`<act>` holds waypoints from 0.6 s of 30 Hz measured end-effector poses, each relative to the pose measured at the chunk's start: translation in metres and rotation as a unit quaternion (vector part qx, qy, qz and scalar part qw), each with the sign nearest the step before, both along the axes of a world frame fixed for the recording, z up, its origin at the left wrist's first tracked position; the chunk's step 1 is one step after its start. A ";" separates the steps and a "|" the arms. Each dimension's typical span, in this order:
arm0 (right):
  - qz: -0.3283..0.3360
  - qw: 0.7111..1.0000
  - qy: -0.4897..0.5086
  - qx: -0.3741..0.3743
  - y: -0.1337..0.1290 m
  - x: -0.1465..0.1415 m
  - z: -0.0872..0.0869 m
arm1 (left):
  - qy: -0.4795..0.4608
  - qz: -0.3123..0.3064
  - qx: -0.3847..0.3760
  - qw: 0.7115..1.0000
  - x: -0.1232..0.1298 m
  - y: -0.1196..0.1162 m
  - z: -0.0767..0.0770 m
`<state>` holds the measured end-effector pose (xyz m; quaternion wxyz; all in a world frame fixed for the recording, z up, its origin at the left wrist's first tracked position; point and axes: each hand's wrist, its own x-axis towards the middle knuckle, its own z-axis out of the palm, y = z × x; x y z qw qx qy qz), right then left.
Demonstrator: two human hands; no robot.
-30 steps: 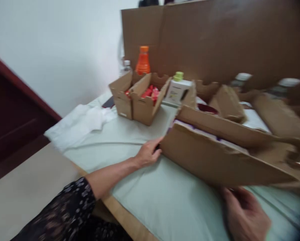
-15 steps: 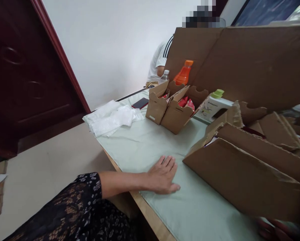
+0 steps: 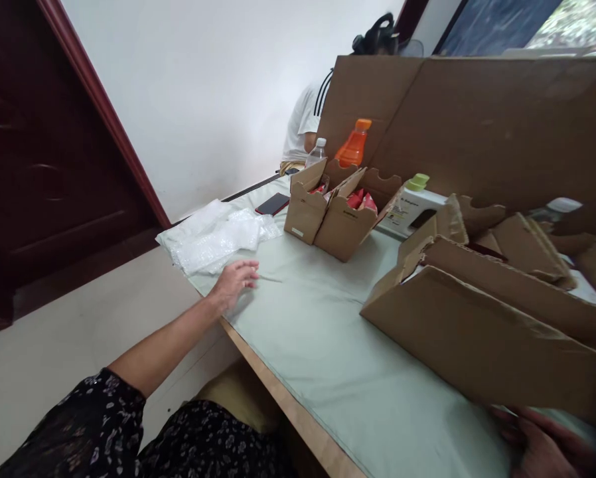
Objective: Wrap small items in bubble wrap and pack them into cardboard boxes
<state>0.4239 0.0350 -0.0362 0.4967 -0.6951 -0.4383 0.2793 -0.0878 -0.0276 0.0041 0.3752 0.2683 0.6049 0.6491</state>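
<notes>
My left hand [image 3: 235, 282] is at the near left edge of the pale green tablecloth [image 3: 298, 318], beside crumpled bubble wrap [image 3: 218, 239]. Its fingers are half bent and slightly apart, and no separate object shows in them. A thin crease in the cloth runs out from the fingertips. In the lower right corner, my right hand [image 3: 547, 441] is dark and blurred, just below the near side of a long cardboard box [image 3: 487, 332]. Its fingers look bent, but what they touch is unclear.
Two small cardboard boxes [image 3: 342, 229] hold red packets. Behind them stand an orange bottle [image 3: 352, 146] and a clear bottle [image 3: 316, 151]. A phone [image 3: 273, 204] lies near the bubble wrap. A white bottle [image 3: 407, 209] leans by a tall cardboard panel [image 3: 502, 126]. Another person [image 3: 302, 119] sits beyond.
My left hand has moved from lying flat mid-cloth to the left, near the bubble wrap, and its fingers are now bent. More of my right hand shows. The view has shifted slightly.
</notes>
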 end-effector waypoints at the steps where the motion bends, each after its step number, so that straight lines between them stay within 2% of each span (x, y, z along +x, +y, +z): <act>1: -0.018 1.000 0.006 0.005 -0.001 -0.003 0.004 | -0.022 0.012 0.002 1.000 -0.006 0.007 -0.002; 4: -0.029 0.999 0.017 0.022 -0.004 -0.008 0.009 | -0.075 0.055 0.015 0.996 -0.014 0.025 -0.009; 8: -0.019 0.999 0.028 0.022 -0.004 -0.005 0.003 | -0.105 0.108 0.019 0.988 -0.019 0.045 -0.012; 13: -0.038 0.999 0.018 0.033 -0.003 -0.004 -0.006 | -0.083 0.150 0.016 0.985 -0.019 0.055 -0.011; 18: -0.064 0.998 0.013 0.006 -0.007 -0.012 0.001 | -0.022 0.163 0.005 0.986 -0.022 0.064 -0.011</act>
